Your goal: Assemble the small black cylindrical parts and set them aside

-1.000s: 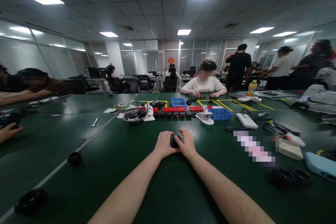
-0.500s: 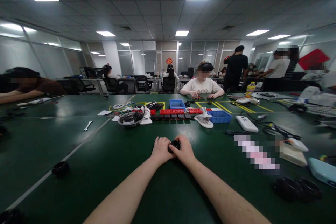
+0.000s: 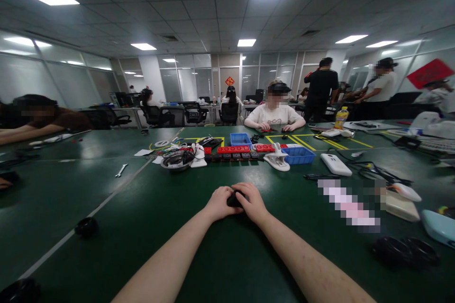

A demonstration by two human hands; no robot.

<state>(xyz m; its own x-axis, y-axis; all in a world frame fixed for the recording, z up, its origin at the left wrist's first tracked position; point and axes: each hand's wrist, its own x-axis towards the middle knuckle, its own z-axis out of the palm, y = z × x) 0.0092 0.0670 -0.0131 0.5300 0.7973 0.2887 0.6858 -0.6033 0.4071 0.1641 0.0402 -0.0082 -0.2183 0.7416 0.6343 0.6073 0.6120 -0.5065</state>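
Note:
Both hands meet on a small black rounded part (image 3: 234,199) at the middle of the green table (image 3: 227,255). My left hand (image 3: 219,204) wraps its fingers round the left side of it. From the right, my right hand (image 3: 251,201) curls over the top, its thumb lying across the near face. The fingers cover most of the part, so its exact kind does not show. A similar black ring-shaped part (image 3: 86,227) sits to the left on the table, with another (image 3: 20,290) at the lower left corner.
Beyond my hands stand a red power strip (image 3: 238,150), a white clamp (image 3: 277,158), blue bins (image 3: 297,155) and a dish of cables (image 3: 176,161). A wrench (image 3: 121,170) lies left. On the right are a white power bank (image 3: 336,164) and black rings (image 3: 391,252). A person (image 3: 275,113) sits opposite.
My right hand has shifted further over the black part, with its fingers now nearer my left hand. The part shows less of its top than before. The view has tilted slightly.

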